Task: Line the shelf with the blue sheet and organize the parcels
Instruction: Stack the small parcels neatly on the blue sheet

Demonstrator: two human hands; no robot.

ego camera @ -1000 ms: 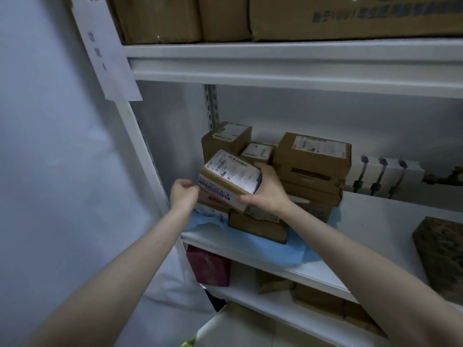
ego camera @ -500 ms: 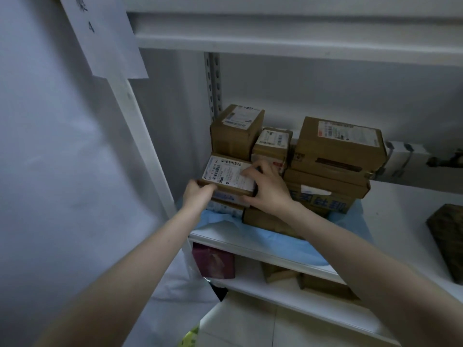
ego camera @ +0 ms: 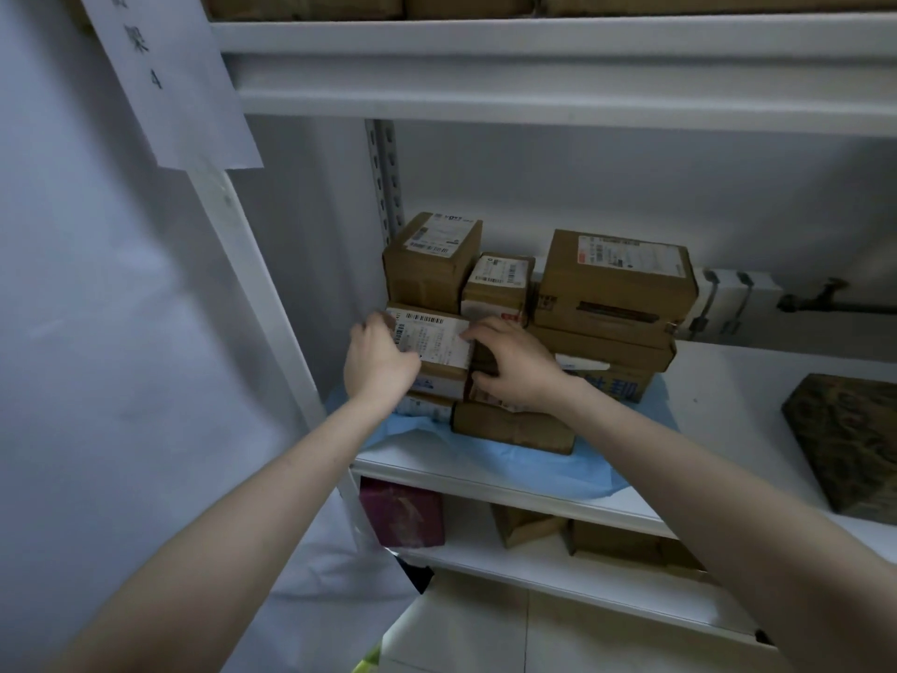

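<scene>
A blue sheet covers the left end of the white shelf. Several brown cardboard parcels are stacked on it against the back wall. A small parcel with a white barcode label lies flat on the front left pile. My left hand grips its left end and my right hand holds its right end, fingers on the label edge. Behind stand a taller parcel, a small parcel and a wide parcel atop other boxes. A low parcel lies in front.
A dark patterned box sits at the shelf's right end. A paper sign hangs on the left upright. The lower shelf holds a maroon box and cardboard boxes. White pipe fittings run along the back wall.
Both hands lowered the labelled parcel from a tilted, raised position onto the front left pile, where it now lies flat. The camera has moved closer.
</scene>
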